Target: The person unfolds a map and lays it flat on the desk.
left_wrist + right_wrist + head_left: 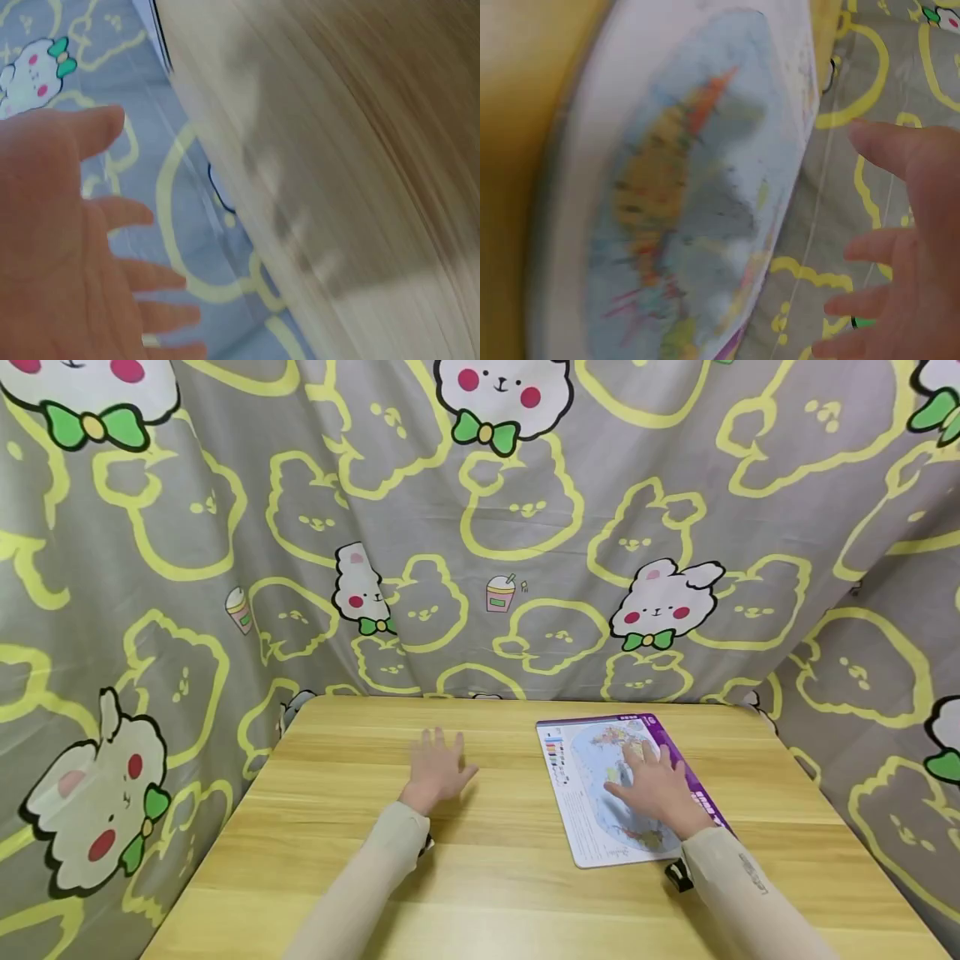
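Seeing the map board (609,820) lying flat and slightly aslant on the worktop (502,893), right of its middle, with its purple border facing the worktop's right side. Possibly risking a skid of the board across the worktop, from pressing down unevenly with spread fingers and curling none of them round an edge. Perhaps also risking a fumbled pickup, given a thin board sitting flush with little lip for catching underneath. Probably leaving the board's left side unsteadied, with only one hand hovering near.

Hovering the right hand (660,781) palm-down above the board, over the worktop's right half, apparently without touching, judging by the shadow (720,214) falling across the printed map. Spreading its fingers nearly straight, pointing its thumb toward the worktop's left side, holding nothing. Hovering the left hand (438,768) palm-down left of the worktop's middle, well apart from the board, fanning its fingers wide and gripping nothing. Holding both forearms stretched out from the worktop's near side in pale sleeves (367,868).
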